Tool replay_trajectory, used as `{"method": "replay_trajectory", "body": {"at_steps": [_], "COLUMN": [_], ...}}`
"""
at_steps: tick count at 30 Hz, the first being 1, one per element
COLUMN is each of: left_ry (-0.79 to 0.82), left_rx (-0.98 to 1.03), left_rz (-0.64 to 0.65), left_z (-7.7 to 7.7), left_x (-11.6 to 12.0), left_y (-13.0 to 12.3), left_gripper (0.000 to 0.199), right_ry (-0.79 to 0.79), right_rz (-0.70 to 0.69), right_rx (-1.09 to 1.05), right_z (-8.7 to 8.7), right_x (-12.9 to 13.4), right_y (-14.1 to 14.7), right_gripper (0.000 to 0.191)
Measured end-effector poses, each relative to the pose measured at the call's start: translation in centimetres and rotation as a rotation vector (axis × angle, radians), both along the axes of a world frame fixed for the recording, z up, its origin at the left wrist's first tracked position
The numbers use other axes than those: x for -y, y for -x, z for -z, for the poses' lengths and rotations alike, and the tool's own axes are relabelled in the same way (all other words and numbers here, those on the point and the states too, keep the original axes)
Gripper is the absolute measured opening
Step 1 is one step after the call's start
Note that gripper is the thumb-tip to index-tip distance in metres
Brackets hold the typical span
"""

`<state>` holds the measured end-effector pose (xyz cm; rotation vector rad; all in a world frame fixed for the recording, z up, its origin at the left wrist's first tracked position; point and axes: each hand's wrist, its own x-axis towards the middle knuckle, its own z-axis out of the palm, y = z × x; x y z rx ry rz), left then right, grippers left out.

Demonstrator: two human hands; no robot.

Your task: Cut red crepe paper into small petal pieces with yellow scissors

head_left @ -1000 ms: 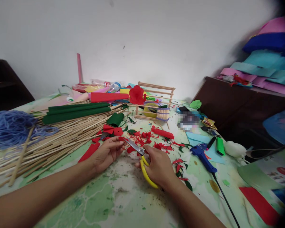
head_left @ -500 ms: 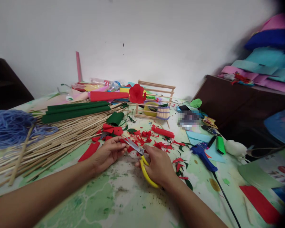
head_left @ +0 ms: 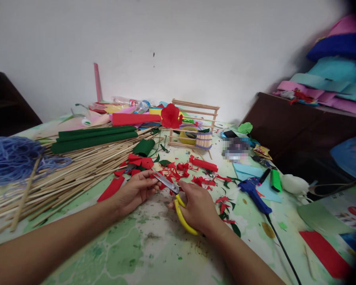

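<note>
My right hand [head_left: 197,206] is closed round the yellow handles of a pair of scissors [head_left: 169,183]. Their blades point up and to the left, and the tips reach the fingers of my left hand [head_left: 139,190]. Thumb and forefinger of that hand are pinched together on what looks like a small red scrap, mostly hidden by the fingers. Just beyond both hands lie many cut red scraps [head_left: 178,171] and a rolled red strip [head_left: 203,163]. A flat red piece [head_left: 111,189] rests beside my left wrist.
Bamboo sticks [head_left: 77,168] spread across the left, with blue yarn [head_left: 14,158] and green rolls [head_left: 95,139]. A stick frame [head_left: 195,107] with a red flower [head_left: 170,116] stands behind. On the right are a blue glue gun [head_left: 255,194], its cord and a green lighter [head_left: 275,181].
Both hands and the scissors hold almost the same place. The view has shifted very slightly.
</note>
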<state>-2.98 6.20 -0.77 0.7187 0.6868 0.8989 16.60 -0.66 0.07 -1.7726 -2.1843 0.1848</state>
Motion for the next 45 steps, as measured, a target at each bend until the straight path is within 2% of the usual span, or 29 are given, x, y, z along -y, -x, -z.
{"method": "replay_trajectory", "body": {"at_steps": [14, 37, 45], "left_ry": [-0.032, -0.056, -0.058], "left_rx": [-0.016, -0.018, -0.045], "left_rz": [0.022, 0.033, 0.040], "left_z": [0.37, 0.28, 0.06], "left_x": [-0.03, -0.09, -0.15], "left_y": [0.02, 0.01, 0.10], "left_gripper": [0.015, 0.011, 0.009], "right_ry": [0.005, 0.032, 0.039], "right_rz": [0.005, -0.022, -0.022], "right_rx": [0.006, -0.008, 0.010], "right_z": [-0.13, -0.48, -0.48], "right_x": [0.02, 0.20, 0.20], "right_y": [0.08, 0.04, 0.12], "right_gripper": [0.052, 0.038, 0.039]}}
